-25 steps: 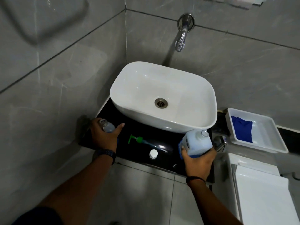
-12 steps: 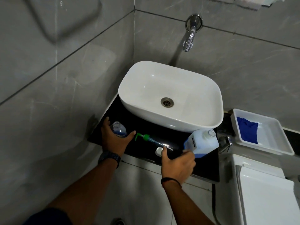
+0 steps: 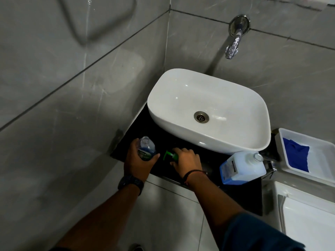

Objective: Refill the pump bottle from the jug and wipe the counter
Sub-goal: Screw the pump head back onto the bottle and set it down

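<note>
The clear pump bottle (image 3: 146, 149), uncapped and part full of blue liquid, stands on the black counter (image 3: 241, 194) at the left; my left hand (image 3: 138, 163) is wrapped around it. The green pump head (image 3: 170, 155) lies on the counter beside it, and my right hand (image 3: 186, 161) rests over it with fingers curled on its collar. The white jug (image 3: 243, 167), holding blue liquid and uncapped, stands alone at the counter's right, in front of the basin. The jug's white cap is hidden behind my right hand.
A white basin (image 3: 208, 109) fills the back of the counter under a wall tap (image 3: 233, 47). A white tray (image 3: 322, 160) with a blue cloth (image 3: 297, 156) sits to the right. Below it is a white toilet tank lid (image 3: 308, 218). Tiled walls close in left and behind.
My right hand has set the jug down on the counter's right, let go, and moved left onto the green pump head. My left hand kept hold of the bottle.
</note>
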